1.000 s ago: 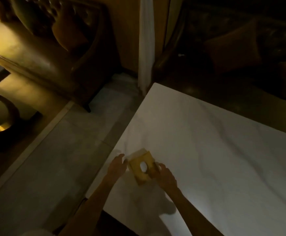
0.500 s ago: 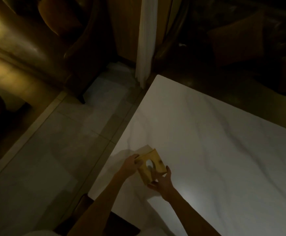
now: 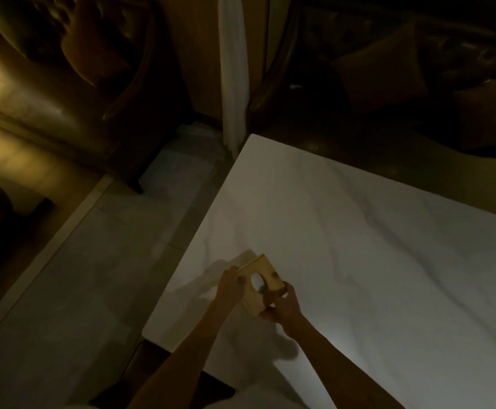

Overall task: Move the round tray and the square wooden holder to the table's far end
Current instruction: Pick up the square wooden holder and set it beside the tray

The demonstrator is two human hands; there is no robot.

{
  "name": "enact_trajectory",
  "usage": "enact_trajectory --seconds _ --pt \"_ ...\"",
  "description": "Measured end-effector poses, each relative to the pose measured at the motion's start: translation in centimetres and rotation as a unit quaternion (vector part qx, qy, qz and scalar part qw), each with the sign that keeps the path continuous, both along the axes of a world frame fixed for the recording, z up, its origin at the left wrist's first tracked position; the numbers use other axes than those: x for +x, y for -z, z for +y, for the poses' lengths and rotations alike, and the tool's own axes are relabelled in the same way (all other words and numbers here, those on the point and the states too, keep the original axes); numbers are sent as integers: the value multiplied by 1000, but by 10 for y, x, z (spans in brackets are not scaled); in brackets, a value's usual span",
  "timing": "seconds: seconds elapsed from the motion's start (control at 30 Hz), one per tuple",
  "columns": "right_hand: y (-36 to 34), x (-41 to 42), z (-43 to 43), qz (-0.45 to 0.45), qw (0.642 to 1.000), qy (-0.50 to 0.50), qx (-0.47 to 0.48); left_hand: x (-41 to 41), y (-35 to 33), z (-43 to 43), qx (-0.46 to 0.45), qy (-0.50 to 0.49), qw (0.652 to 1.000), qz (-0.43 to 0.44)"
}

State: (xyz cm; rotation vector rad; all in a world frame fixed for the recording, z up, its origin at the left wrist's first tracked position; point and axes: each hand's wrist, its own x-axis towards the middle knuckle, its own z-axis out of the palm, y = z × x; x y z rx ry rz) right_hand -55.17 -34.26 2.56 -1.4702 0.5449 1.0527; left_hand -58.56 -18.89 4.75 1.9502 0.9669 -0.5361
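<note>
A square wooden holder [image 3: 266, 271] with an oval hole in its top face is held tilted just above the white marble table [image 3: 359, 246], near the table's left edge. My left hand [image 3: 229, 283] grips its left side. My right hand [image 3: 283, 308] grips its lower right corner, with fingers reaching up to the hole. The round tray is not in view.
The table's left edge and far corner [image 3: 251, 137] border a pale tiled floor [image 3: 93, 276]. A dark leather armchair [image 3: 72, 84] stands at the far left, a dark sofa with cushions [image 3: 403, 72] behind the table, and a white curtain [image 3: 233, 69] hangs between them.
Both hands have lifted and tilted the wooden holder from lying flat on the table. My right hand has shifted under its lower corner. The view has drifted a little.
</note>
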Motion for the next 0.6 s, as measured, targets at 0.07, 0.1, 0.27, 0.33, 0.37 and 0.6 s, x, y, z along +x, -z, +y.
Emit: enact_trajectory --seconds 0.07,0.1,0.27,0.33,0.37,0.6 --pt "-7 4 -20 -12 1000 9 7 4 -10 -20 9 -1 1000 -2" --pt "-10 6 -32 -20 1000 12 19 6 -16 -32 14 -5 1000 -2" --pt "-49 19 -103 -50 996 -3 80 20 -52 -94 35 -62 997 -28" --pt "-68 30 -135 -98 990 -25 99 21 -70 -125 47 -70 996 -39" --pt "-79 37 -151 -124 986 -36 108 21 -80 -143 56 -73 995 -48" --pt "-145 72 -286 -281 948 -45 145 45 -154 -279 48 -56 990 -124"
